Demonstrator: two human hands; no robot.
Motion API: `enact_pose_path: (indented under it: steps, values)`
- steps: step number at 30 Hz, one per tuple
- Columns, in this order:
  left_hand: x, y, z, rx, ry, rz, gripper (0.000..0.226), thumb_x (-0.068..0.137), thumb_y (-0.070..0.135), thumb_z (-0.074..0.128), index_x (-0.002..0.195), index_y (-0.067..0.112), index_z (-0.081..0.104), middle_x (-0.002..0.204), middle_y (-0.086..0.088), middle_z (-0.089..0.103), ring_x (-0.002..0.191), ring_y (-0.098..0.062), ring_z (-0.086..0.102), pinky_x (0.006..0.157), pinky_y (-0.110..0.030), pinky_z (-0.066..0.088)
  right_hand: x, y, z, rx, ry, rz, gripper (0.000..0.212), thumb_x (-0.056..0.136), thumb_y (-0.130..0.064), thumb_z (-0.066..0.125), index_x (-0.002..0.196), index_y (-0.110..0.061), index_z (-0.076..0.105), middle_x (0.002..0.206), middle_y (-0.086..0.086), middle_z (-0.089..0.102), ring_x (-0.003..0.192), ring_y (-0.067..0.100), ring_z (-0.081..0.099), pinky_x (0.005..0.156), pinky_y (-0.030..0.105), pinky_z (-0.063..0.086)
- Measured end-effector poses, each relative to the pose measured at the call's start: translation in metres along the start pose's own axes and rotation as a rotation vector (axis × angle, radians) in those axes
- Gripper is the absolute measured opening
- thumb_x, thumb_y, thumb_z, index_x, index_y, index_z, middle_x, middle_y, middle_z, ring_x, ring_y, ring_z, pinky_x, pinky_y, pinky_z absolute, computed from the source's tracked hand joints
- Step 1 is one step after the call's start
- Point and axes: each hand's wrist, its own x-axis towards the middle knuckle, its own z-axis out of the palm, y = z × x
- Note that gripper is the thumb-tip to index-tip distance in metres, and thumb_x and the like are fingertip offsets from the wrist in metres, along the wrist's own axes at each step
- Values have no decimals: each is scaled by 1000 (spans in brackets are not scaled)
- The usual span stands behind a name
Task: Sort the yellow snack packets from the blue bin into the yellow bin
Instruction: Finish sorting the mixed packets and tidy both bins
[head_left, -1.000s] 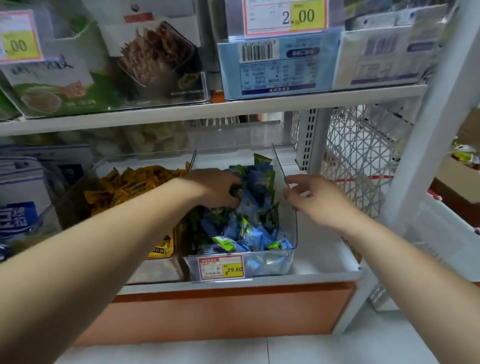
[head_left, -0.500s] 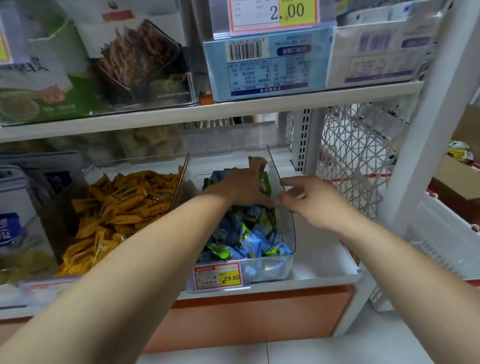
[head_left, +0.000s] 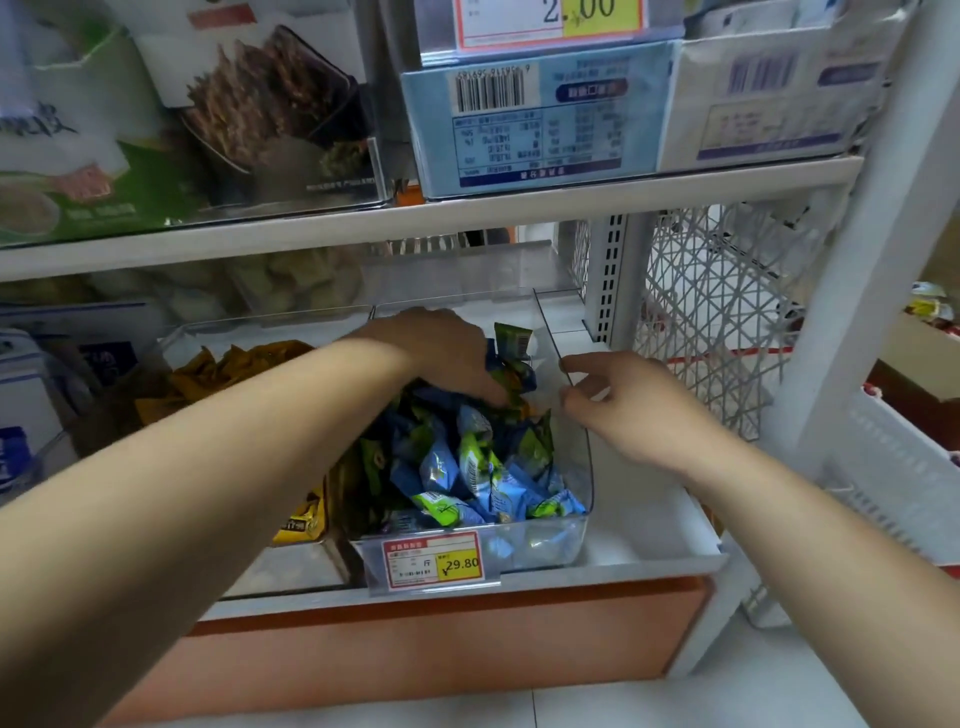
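Observation:
The clear blue bin (head_left: 553, 545) holds a heap of blue and green snack packets (head_left: 467, 467). My left hand (head_left: 436, 348) reaches into the back of that heap. Its thumb and curled fingers close on a packet, and a yellowish edge shows by the thumb. The fingertips are buried among the packets. My right hand (head_left: 634, 410) pinches the top rim of the bin's right wall between thumb and forefinger. To the left stands the clear yellow bin (head_left: 291, 566) with yellow snack packets (head_left: 234, 369), partly hidden behind my left forearm.
A price tag (head_left: 434, 561) reading 29.80 is clipped on the blue bin's front. The upper shelf (head_left: 519, 213) hangs low over both bins, loaded with boxes. A white lattice panel (head_left: 717, 312) and a shelf post (head_left: 857, 260) stand at the right.
My left hand moved from the middle of the blue bin toward its back and dug into the packets. My right hand stayed on the bin's right rim.

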Motion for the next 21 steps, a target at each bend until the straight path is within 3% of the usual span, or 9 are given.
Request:
enact_pose_path:
  steps: [3, 6, 8, 11, 13, 15, 17, 19, 21]
  values:
    - [16, 26, 3, -144, 195, 70, 49, 84, 53, 61, 53, 16, 52, 54, 0, 49, 51, -19, 48, 53, -28, 42, 1, -1, 0, -15, 7, 4, 43, 91, -36, 59, 133, -26, 59, 85, 4, 74, 70, 0, 61, 46, 17, 43]
    - [31, 37, 19, -256, 205, 153, 14, 90, 21, 64, 89, 12, 75, 91, -4, 69, 75, -14, 57, 67, -27, 43, 0, -3, -2, -42, -7, 4, 32, 90, -37, 59, 122, -32, 64, 88, 4, 74, 73, 6, 65, 62, 23, 52]
    - [35, 34, 29, -271, 156, 165, 20, 93, 20, 61, 111, 19, 72, 113, 1, 65, 93, -14, 56, 73, -24, 39, 0, -5, -3, -44, -10, -2, 33, 90, -38, 58, 123, -33, 64, 87, 2, 74, 74, 7, 65, 69, 27, 54]
    - [33, 17, 35, -319, 94, 119, 26, 99, 34, 55, 118, 27, 69, 122, 6, 64, 97, -12, 56, 72, -24, 39, 0, -7, -2, -35, -8, 8, 43, 90, -41, 58, 132, -31, 59, 82, -17, 68, 72, -4, 60, 66, 19, 49]
    - [32, 11, 37, -273, 53, 88, 31, 98, 47, 53, 116, 30, 72, 117, 8, 69, 94, -11, 62, 69, -26, 42, 0, -6, -3, -26, -20, 11, 46, 90, -42, 58, 135, -31, 56, 82, -23, 64, 71, -5, 60, 61, 15, 47]
    - [30, 18, 40, -121, 54, 87, 29, 95, 51, 56, 107, 32, 75, 101, 6, 72, 82, -13, 65, 62, -26, 45, -1, -5, -3, -19, -23, 6, 47, 91, -41, 58, 136, -30, 56, 85, -17, 67, 70, -2, 62, 57, 13, 45]
    - [44, 30, 42, -35, 115, 138, 19, 94, 25, 63, 108, 28, 75, 101, 3, 73, 85, -17, 66, 62, -29, 47, 5, 3, -5, -6, -5, 14, 46, 92, -40, 58, 136, -29, 55, 89, -6, 71, 68, 4, 64, 52, 12, 43]
    - [44, 33, 45, -126, 121, 182, 37, 86, -1, 61, 113, 20, 73, 110, 0, 71, 95, -19, 66, 69, -30, 48, 5, 3, -5, -3, -11, 15, 47, 92, -41, 57, 137, -30, 54, 90, -5, 72, 70, 8, 66, 51, 13, 44]
    - [42, 27, 45, -238, 115, 198, 37, 88, 0, 61, 119, 19, 70, 118, 0, 69, 99, -16, 63, 75, -27, 44, 4, 3, -5, 2, -23, 20, 49, 91, -44, 57, 138, -32, 53, 86, -17, 67, 69, 3, 65, 52, 9, 44]
